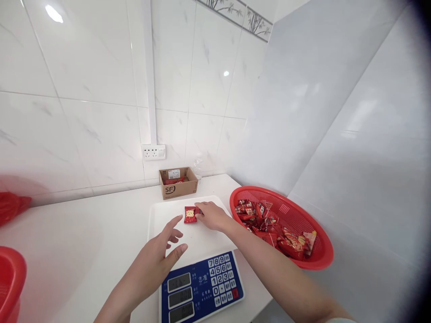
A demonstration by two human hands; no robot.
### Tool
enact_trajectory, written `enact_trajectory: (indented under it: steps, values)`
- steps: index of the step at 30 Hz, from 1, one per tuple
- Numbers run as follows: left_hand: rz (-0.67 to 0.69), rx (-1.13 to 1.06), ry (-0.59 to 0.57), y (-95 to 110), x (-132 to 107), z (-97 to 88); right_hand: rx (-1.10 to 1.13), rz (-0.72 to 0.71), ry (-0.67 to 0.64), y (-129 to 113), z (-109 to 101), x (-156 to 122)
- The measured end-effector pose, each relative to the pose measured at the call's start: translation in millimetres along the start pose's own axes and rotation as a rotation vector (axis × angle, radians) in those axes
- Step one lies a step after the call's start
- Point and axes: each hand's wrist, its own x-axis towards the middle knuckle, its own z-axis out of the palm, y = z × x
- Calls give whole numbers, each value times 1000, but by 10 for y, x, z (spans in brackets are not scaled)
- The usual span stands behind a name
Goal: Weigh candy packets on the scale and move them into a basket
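Note:
A small red snack packet (190,215) with a pale printed patch lies on the white weighing pan (198,237) of a digital scale. My right hand (213,216) reaches in from the right, its fingers bent down and closed at the packet's right edge. Part of a darker wrapper shows beneath those fingertips; whether it is a second packet is hidden. My left hand (160,252) hovers over the pan's left side, fingers apart and nothing in it. Below the pan, the scale's blue panel (204,287) has several number keys and three grey displays.
To the right, a red plastic basket (323,242) holds many red snack packets. Behind the scale stands an SF cardboard box (182,189) with red packets inside, beside a clear bottle (198,167). A red basket rim (20,264) and red bag (13,206) are at left.

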Motion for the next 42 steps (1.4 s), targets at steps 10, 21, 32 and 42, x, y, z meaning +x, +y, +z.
enact_trajectory:
  steps: [10,21,32,42]
  values:
    - [5,-11,2,-24,-19,-7,-14,10,3,74,6,65]
    - [24,-7,17,-33,-24,-8,148,-42,-9,142,49,85]
    - [15,-20,16,5,-36,-21,262,-154,-149,0,-71,21]
    - [25,-23,16,4,-32,-10,115,-119,-96,-129,103,73]
